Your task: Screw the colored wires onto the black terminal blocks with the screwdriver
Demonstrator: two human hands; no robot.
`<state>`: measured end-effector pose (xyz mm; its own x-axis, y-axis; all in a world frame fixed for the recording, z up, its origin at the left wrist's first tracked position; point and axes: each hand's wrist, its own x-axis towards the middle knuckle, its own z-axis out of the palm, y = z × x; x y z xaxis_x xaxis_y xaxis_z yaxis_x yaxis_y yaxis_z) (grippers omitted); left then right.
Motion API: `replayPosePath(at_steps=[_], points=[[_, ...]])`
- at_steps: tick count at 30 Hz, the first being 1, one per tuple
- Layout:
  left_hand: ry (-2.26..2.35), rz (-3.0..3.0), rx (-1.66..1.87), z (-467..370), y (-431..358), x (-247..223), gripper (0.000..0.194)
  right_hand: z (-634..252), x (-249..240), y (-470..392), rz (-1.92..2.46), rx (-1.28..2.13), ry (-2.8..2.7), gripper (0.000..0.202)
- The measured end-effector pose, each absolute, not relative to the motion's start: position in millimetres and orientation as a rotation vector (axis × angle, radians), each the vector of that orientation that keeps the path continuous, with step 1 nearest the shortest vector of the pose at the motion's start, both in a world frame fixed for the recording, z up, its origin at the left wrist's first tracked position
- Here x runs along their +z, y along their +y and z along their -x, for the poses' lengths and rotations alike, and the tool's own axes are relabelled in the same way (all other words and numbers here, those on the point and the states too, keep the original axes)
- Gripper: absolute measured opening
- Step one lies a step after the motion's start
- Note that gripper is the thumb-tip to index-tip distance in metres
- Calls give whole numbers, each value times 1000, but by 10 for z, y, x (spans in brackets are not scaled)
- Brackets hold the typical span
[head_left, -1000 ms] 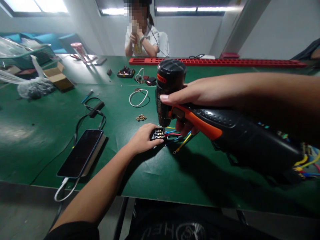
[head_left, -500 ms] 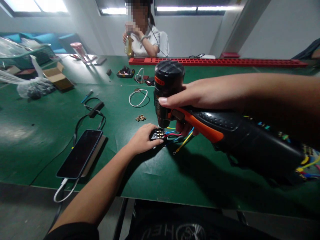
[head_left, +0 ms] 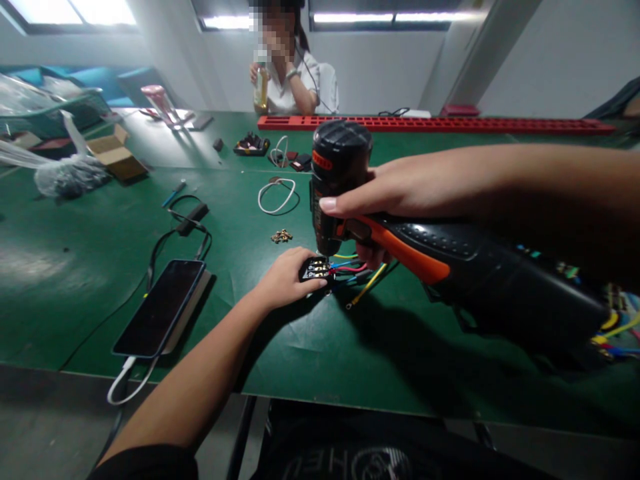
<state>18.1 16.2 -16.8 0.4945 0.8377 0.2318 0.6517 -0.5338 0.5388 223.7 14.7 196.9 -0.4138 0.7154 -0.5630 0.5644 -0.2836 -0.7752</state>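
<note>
A black terminal block with metal contacts lies on the green table, gripped at its left end between the thumb and fingers of my left hand. Coloured wires run from its right side. My right hand is wrapped round a black and orange power screwdriver, which points down with its tip at the block's right side. A yellow wire with a ring end lies just right of the block. Several brass screws sit in a small pile behind my left hand.
A phone with cables lies at the left, near a blue pen-like tool. Farther back are a white cable loop, an open carton and a long red strip. A person holding a bottle sits opposite.
The screwdriver's head and my right hand have shifted slightly to the right. My left hand and the block look unmoved. Across the table, the person's bottle and hands have moved a little.
</note>
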Motion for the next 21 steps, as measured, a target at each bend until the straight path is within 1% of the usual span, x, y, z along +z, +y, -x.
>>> replayPosePath(at_steps=[5,13,21], points=[[1241,-2353,662,-172,160,-159,45,-2248,1976,149,1578,1760,-1883,26],[1251,-2365,654,-171,160,-174,44,-2252,1969,164,1565,1686,-1952,25],[1250,-2361,659,-172,157,-176,44,-2256,1969,143,1589,1667,-1923,34]])
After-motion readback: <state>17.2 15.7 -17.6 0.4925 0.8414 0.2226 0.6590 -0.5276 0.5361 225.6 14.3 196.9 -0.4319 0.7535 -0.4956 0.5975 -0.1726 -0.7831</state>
